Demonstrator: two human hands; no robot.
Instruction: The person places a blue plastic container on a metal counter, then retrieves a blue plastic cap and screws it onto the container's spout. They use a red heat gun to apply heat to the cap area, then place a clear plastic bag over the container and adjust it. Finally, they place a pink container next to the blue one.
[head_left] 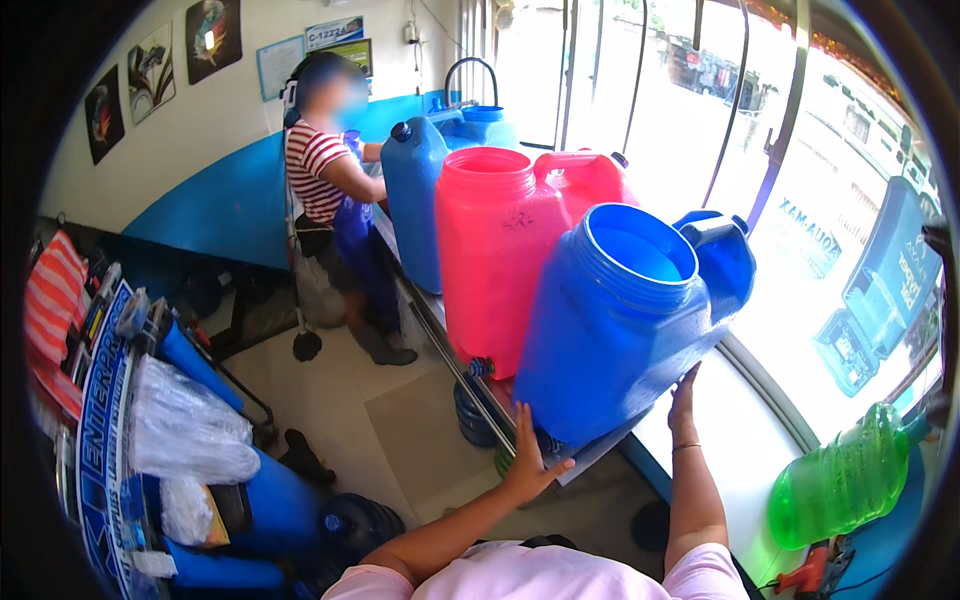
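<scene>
A large blue water jug (600,330) leans on the counter in front of me, its wide mouth uncapped and light blue inside. My left hand (532,462) holds its lower left corner, thumb spread apart and fingers laid up along the side. At the lower right edge my right hand (682,405) grips it too, its fingers partly hidden. A pink jug (490,260), also without a lid on its wide mouth, stands just behind, with a small dark spigot near its base. Farther back are blue jugs (412,190).
A person (325,165) in a striped shirt works at the counter's far end. Beside my right arm lies a green bottle (840,480). Windows line the right. Plastic-wrapped goods (190,420) and a dark round bottle (360,530) are at the left.
</scene>
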